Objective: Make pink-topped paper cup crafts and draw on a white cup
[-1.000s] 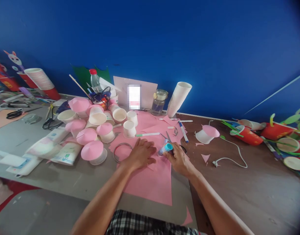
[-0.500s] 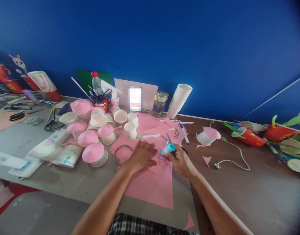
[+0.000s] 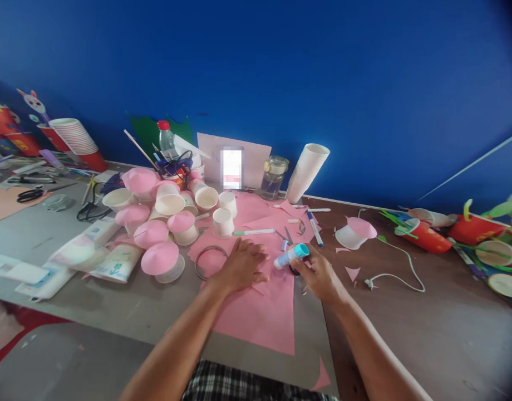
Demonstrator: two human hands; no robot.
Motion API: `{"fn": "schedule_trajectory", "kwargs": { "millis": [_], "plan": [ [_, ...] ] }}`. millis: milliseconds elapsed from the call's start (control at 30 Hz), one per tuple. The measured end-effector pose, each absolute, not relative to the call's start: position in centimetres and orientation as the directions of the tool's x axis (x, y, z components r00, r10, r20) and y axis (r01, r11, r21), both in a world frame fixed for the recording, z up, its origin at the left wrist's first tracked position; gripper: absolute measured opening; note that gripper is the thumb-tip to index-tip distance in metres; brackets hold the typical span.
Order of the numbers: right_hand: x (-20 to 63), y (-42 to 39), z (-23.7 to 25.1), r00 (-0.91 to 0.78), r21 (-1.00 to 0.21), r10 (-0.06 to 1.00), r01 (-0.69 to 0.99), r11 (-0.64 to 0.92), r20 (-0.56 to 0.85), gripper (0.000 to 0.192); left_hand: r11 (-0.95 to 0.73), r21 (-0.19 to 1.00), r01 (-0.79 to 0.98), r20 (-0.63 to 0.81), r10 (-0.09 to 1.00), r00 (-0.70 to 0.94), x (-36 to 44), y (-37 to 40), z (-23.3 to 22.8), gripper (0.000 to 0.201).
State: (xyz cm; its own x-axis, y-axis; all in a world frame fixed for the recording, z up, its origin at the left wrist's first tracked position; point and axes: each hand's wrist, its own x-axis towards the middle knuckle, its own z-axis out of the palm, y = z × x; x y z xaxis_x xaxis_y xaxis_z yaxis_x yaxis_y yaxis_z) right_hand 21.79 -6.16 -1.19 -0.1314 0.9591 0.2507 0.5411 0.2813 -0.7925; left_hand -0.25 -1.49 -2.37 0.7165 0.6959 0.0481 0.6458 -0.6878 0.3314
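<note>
My left hand [image 3: 244, 268] lies flat on the pink paper [image 3: 256, 328], its fingers spread and pressing down. In my right hand [image 3: 323, 277] is a glue stick [image 3: 290, 256] with a bright blue end, tilted just above the paper, to the right of the left fingertips. Scissors [image 3: 289, 236] lie partly hidden behind the glue stick. A small blue-and-white cylinder [image 3: 284, 245], perhaps the glue cap, is beside them. To the left of my left hand a thin round ring [image 3: 196, 262] rests on pink paper.
Paper cups with pink cone tops [image 3: 160, 258] crowd the left side. A tall stack of white cups [image 3: 308, 172] and a glass jar [image 3: 274, 177] stand by the blue wall. A topped cup [image 3: 352, 234], a white cable [image 3: 410, 262] and red cups [image 3: 429, 233] are at right.
My right hand has moved slightly right with the glue stick, which now lies more level. The small cylinder behind it has come into view. My left hand stays in place.
</note>
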Motion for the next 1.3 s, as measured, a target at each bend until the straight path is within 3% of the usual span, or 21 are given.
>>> {"fn": "schedule_trajectory", "kwargs": {
  "millis": [133, 267, 400, 500, 600, 767, 933, 1067, 1167, 1300],
  "plan": [
    [20.8, -5.5, -1.8, -0.191, -0.644, 0.913, 0.657, 0.391, 0.36, 0.016, -0.684, 0.331, 0.65, 0.034, 0.697, 0.716, -0.1, -1.6, -1.8, 0.038],
    [20.8, -6.3, -1.2, -0.293, -0.58, 0.899, 0.689, 0.435, 0.326, 0.019, -0.676, 0.346, 0.651, 0.022, 0.699, 0.715, -0.1, -1.6, -1.8, 0.04],
    [21.9, -7.1, -0.5, -0.291, -0.677, 0.928, 0.636, 0.37, 0.234, 0.021, -0.681, 0.353, 0.641, 0.05, 0.698, 0.714, -0.2, -1.6, -2.0, 0.041],
    [22.1, -6.7, -0.7, -0.188, -0.783, 0.958, 0.552, 0.286, 0.217, 0.022, -0.692, 0.352, 0.63, 0.058, 0.688, 0.723, -0.2, -1.6, -2.2, 0.043],
    [21.4, -5.9, -1.3, -0.115, -0.726, 0.944, 0.613, 0.312, 0.308, 0.02, -0.692, 0.345, 0.634, 0.059, 0.69, 0.721, -0.2, -1.6, -2.3, 0.04],
    [20.8, -5.7, -1.7, -0.256, -0.585, 0.904, 0.694, 0.419, 0.344, 0.021, -0.69, 0.337, 0.64, 0.057, 0.694, 0.718, -0.2, -1.6, -2.4, 0.035],
    [22.0, -6.8, -1.0, -0.299, -0.674, 0.922, 0.63, 0.385, 0.248, 0.017, -0.691, 0.349, 0.633, 0.073, 0.693, 0.717, -0.3, -1.6, -2.3, 0.041],
    [22.2, -6.5, -1.0, -0.165, -0.788, 0.955, 0.538, 0.297, 0.247, 0.018, -0.704, 0.328, 0.63, 0.071, 0.683, 0.727, -0.2, -1.5, -2.5, 0.042],
    [21.5, -5.9, -1.6, -0.137, -0.728, 0.939, 0.6, 0.332, 0.315, 0.019, -0.702, 0.327, 0.633, 0.076, 0.688, 0.722, -0.2, -1.5, -2.6, 0.039],
    [20.8, -6.0, -1.7, -0.256, -0.629, 0.907, 0.655, 0.418, 0.335, 0.016, -0.693, 0.339, 0.636, 0.057, 0.69, 0.722, -0.2, -1.6, -2.3, 0.036]
  ]
}}
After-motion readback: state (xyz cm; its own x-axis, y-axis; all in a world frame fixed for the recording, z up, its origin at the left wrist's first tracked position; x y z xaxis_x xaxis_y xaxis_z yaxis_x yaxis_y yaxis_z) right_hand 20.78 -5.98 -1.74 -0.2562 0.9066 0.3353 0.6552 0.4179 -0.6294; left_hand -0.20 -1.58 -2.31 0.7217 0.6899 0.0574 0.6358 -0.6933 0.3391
